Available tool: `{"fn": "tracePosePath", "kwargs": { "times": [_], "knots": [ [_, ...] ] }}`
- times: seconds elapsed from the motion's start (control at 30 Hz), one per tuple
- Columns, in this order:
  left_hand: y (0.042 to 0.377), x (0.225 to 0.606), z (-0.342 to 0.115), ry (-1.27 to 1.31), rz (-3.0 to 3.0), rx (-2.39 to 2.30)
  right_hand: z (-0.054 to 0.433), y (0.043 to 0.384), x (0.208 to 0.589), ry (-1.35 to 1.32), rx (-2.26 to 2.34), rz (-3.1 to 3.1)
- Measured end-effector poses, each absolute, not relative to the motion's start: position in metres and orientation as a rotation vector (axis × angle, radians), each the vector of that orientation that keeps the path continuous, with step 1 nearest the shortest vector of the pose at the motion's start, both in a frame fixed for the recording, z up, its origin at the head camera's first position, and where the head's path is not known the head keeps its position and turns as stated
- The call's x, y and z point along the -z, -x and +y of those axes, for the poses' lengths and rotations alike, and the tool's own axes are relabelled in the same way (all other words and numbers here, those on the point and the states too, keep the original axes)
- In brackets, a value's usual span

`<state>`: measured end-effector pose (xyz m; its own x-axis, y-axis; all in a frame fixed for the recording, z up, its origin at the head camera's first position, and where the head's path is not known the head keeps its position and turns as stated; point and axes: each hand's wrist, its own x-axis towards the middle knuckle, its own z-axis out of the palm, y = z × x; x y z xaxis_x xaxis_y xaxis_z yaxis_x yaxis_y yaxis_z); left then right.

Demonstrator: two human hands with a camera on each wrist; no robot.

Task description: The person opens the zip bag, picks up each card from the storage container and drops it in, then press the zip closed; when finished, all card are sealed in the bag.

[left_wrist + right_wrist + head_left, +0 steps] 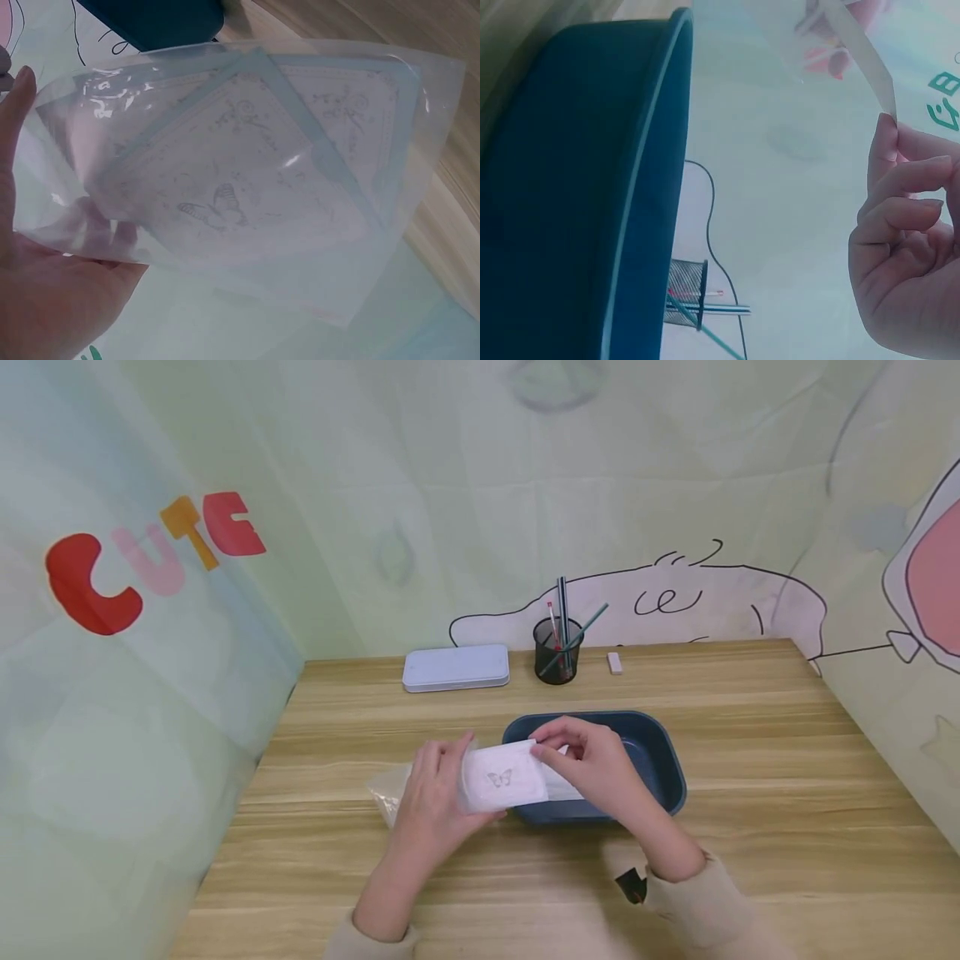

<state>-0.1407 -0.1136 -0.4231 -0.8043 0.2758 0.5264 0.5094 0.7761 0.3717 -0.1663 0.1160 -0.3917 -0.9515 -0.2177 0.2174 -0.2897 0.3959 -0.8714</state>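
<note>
My left hand (433, 802) grips a clear plastic bag (341, 300) that holds several flat white pieces with pale blue borders and a grey butterfly print. Its thumb and fingers lie on opposite sides of the bag's end. One white butterfly-printed piece (517, 787) shows between my hands in the head view. With thumb and forefinger, my right hand (600, 764) pinches the upper corner of a thin white piece (866, 64); its other fingers are curled in. Both hands are above the left part of a dark blue basin (677, 781). Whether the pinched piece is fully out of the bag, I cannot tell.
A pale blue flat case (456, 667) lies at the table's back edge. Beside it are a black mesh pen cup (557, 670) with several pens and a small white eraser-like block (614, 663). Printed cloth (420, 510) hangs behind the wooden table (315, 860).
</note>
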Motion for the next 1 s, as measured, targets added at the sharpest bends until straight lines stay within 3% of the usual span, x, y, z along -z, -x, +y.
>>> {"fn": "tracePosePath", "kwargs": {
  "times": [1.0],
  "knots": [
    [0.141, 0.43, -0.104, 0.726, -2.432, 0.686, 0.065, 0.163, 0.422, -0.411, -1.79, -2.436]
  ]
}}
